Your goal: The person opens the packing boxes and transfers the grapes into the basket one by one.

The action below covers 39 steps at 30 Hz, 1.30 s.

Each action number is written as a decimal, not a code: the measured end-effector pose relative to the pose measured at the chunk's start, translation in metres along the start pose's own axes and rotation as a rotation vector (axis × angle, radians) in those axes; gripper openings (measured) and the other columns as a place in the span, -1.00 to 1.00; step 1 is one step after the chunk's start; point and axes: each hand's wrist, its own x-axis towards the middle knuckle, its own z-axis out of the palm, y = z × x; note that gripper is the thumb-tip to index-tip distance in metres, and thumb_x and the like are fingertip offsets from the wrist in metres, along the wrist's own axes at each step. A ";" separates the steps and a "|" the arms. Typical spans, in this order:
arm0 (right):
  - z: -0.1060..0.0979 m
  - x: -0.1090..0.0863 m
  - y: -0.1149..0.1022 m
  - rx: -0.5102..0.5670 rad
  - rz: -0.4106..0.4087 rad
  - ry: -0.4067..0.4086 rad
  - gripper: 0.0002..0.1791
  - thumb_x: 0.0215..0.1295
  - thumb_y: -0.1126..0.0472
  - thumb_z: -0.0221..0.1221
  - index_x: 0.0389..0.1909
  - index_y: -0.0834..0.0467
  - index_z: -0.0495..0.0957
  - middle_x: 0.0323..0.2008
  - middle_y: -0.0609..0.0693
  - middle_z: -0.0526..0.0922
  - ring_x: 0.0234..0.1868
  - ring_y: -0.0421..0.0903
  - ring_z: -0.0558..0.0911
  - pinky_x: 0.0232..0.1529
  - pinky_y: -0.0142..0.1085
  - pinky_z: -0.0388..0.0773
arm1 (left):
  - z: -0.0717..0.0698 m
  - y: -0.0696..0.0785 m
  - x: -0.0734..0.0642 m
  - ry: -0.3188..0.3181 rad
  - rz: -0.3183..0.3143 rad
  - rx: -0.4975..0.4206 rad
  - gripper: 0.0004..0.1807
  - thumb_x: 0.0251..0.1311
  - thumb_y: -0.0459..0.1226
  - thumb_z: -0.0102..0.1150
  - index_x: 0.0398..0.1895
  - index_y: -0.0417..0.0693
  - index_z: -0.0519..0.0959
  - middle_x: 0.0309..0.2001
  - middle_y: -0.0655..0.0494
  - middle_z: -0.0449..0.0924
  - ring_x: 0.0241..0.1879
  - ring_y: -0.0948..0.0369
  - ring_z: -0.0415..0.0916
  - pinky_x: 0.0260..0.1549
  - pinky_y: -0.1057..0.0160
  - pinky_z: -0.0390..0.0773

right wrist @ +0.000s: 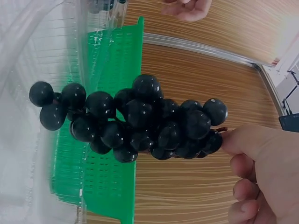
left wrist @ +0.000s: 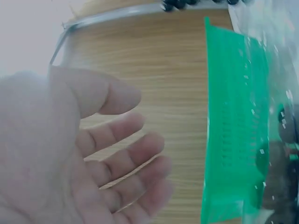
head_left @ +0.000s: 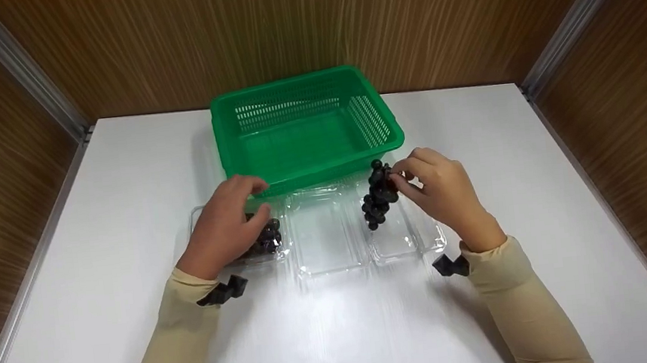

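Observation:
A bunch of dark grapes (head_left: 380,195) hangs from my right hand (head_left: 442,193), whose thumb and fingers pinch its stem end. In the right wrist view the whole bunch (right wrist: 140,121) is visible, with a bit of stem at the fingertips. The bunch is over the right clear plastic container (head_left: 393,246). My left hand (head_left: 226,225) hovers above the left clear container (head_left: 284,252), fingers relaxed and apart, holding nothing. More dark grapes (head_left: 269,238) lie in that left container, partly hidden by the hand. Between them sits a middle clear container (head_left: 329,235) with nothing visible inside.
Behind the containers stands a green plastic basket (head_left: 311,177) with slotted sides and nothing visible inside. All rest on a white table (head_left: 328,337). Wood-grain panels (head_left: 283,29) enclose the back and both sides.

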 end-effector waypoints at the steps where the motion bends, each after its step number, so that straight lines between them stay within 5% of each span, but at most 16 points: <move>1: -0.001 0.000 -0.001 0.000 0.002 0.005 -0.95 0.27 0.35 0.40 -0.34 0.18 0.70 -0.43 0.01 0.62 -0.37 -0.09 0.67 -0.46 -0.26 0.60 | 0.001 -0.002 0.001 0.015 -0.001 0.024 -0.64 0.43 -0.23 0.16 0.23 -0.11 0.54 0.17 -0.03 0.55 0.21 0.02 0.46 0.20 -0.01 0.51; 12: -0.012 0.006 -0.021 0.037 0.023 0.062 -0.95 0.28 0.35 0.38 -0.35 0.17 0.70 -0.44 0.00 0.61 -0.41 -0.11 0.61 -0.48 -0.30 0.53 | 0.001 -0.013 0.002 0.076 -0.044 0.156 -0.44 0.38 -0.23 0.26 0.43 -0.05 0.48 0.40 -0.23 0.35 0.41 -0.16 0.28 0.29 -0.22 0.42; 24: -0.013 0.006 -0.026 0.035 0.032 0.059 -0.95 0.30 0.33 0.36 -0.34 0.15 0.69 -0.44 -0.03 0.61 -0.42 -0.14 0.61 -0.47 -0.31 0.56 | 0.008 -0.018 0.002 -0.035 -0.115 0.159 -0.33 0.43 -0.01 0.22 0.52 -0.02 0.39 0.52 -0.22 0.26 0.52 -0.17 0.17 0.40 -0.26 0.28; 39: -0.028 0.021 -0.028 0.027 -0.013 0.031 -0.96 0.29 0.33 0.38 -0.35 0.17 0.70 -0.45 0.01 0.62 -0.40 -0.10 0.64 -0.49 -0.30 0.54 | 0.009 -0.015 0.006 -0.059 -0.117 0.178 -0.40 0.41 -0.02 0.23 0.42 -0.07 0.50 0.44 -0.21 0.35 0.48 -0.13 0.22 0.38 -0.22 0.34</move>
